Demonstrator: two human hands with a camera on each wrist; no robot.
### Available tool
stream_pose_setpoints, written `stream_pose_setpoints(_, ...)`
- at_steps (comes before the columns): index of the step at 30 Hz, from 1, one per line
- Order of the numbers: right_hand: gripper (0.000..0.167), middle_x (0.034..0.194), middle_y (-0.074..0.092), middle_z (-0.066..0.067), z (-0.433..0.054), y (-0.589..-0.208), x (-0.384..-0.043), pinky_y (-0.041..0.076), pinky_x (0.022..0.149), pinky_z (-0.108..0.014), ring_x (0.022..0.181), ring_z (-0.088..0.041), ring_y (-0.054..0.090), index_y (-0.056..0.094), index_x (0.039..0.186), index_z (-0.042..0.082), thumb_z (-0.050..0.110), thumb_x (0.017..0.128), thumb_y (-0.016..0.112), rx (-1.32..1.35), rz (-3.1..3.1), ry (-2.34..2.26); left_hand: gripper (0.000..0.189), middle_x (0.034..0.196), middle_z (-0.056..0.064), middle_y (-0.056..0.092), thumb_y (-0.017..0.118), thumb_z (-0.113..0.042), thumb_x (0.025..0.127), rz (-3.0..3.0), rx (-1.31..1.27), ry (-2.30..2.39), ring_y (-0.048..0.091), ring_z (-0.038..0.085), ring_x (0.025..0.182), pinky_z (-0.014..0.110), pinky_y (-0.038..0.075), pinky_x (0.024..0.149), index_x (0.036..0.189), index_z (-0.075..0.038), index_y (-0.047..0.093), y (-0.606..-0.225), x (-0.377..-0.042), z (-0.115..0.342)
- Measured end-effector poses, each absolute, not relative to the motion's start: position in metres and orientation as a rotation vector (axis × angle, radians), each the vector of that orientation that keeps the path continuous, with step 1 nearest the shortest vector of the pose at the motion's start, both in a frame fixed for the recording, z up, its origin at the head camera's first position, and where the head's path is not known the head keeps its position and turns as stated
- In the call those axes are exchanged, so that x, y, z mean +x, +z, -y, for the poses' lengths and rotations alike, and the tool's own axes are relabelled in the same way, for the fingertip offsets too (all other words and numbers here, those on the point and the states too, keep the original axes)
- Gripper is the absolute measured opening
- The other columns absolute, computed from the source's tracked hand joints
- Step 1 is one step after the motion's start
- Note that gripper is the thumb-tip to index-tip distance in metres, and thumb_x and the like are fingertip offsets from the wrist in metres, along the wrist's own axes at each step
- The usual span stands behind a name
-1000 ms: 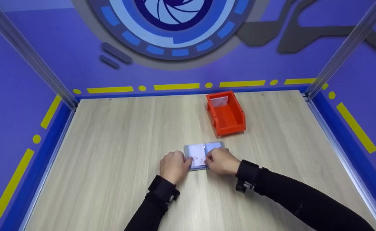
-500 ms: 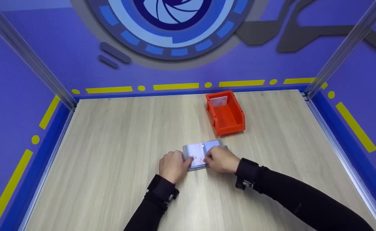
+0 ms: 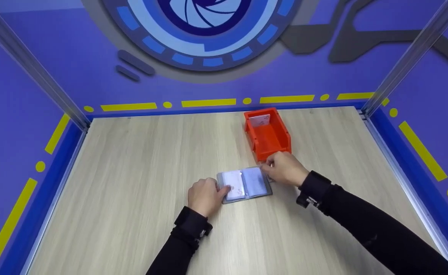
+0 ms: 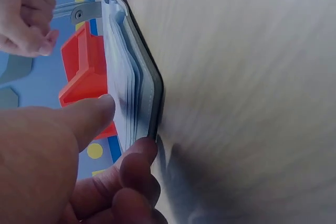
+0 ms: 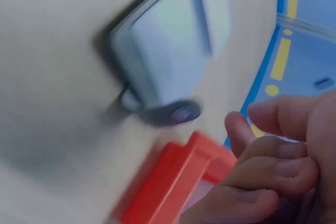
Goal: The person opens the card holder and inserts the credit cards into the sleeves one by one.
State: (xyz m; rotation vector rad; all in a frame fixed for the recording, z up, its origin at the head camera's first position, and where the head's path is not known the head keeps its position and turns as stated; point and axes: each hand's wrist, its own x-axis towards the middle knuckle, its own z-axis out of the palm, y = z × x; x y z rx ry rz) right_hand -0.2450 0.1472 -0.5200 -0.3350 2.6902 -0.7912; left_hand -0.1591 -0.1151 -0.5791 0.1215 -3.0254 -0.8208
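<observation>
An opened card holder (image 3: pixel 255 182) with a grey cover and clear sleeves lies on the table. A whitish card with a pinkish print (image 3: pixel 233 181) shows in its left-hand sleeve. My left hand (image 3: pixel 204 196) grips the holder's left edge; in the left wrist view the thumb rests on the sleeves and a finger touches the cover's edge. By the holder's upper right corner, just in front of the red bin (image 3: pixel 269 137), is my right hand (image 3: pixel 285 168). Its fingers are loosely bent, and nothing shows between them in the right wrist view.
Inside the bin, a printed whitish card (image 3: pixel 260 120) leans on the back wall. A snap tab (image 5: pixel 184 113) sticks out from the holder's side. Blue-purple panels (image 3: pixel 193 91) enclose the wooden table (image 3: pixel 151 152) at the back and sides.
My right hand has left the card sleeves and moved up and right toward the bin, uncovering the holder's right-hand side. My left hand stays at the left edge.
</observation>
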Motion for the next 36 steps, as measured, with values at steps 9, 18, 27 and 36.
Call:
stream_pose_setpoints(9,0.037,0.061,0.049,0.003,-0.161,-0.542,-0.244,0.036,0.059,-0.031,0.061,-0.019,0.053,0.071,0.072,0.015,0.038,0.099,0.077,-0.298,-2.658,-0.619,0.048,0.067,-0.005,0.059,0.086,-0.05,0.093,3.038,0.138,-0.834,0.052,0.015,0.06,0.033,0.036,0.057,0.067,-0.018,0.062,-0.579,-0.16,0.11)
stream_pose_setpoints(18,0.036,0.058,0.045,0.006,-0.183,-0.541,-0.241,0.035,0.059,-0.031,0.058,-0.016,0.046,0.061,0.064,0.017,0.024,0.098,0.065,-0.313,-2.652,-0.678,0.044,0.068,-0.004,0.062,0.087,-0.047,0.093,3.028,0.116,-0.829,0.053,0.015,0.061,0.033,0.037,0.058,0.068,-0.017,0.066,-0.579,-0.159,0.112)
stream_pose_setpoints(27,0.031,0.067,0.047,0.004,-0.187,-0.522,-0.238,0.039,0.064,-0.033,0.066,-0.018,0.05,0.061,0.074,0.015,0.023,0.103,0.06,-0.334,-2.627,-0.735,0.042,0.069,-0.004,0.063,0.086,-0.046,0.093,3.026,0.11,-0.826,0.054,0.015,0.061,0.033,0.038,0.058,0.069,-0.017,0.068,-0.579,-0.158,0.114)
stream_pose_setpoints(36,0.034,0.066,0.046,0.003,-0.188,-0.493,-0.236,0.037,0.063,-0.033,0.064,-0.019,0.049,0.056,0.071,0.017,0.024,0.104,0.056,-0.378,-2.645,-0.784,0.039,0.07,-0.003,0.065,0.083,-0.041,0.094,3.021,0.088,-0.809,0.055,0.016,0.061,0.035,0.042,0.059,0.068,-0.018,0.067,-0.579,-0.158,0.115)
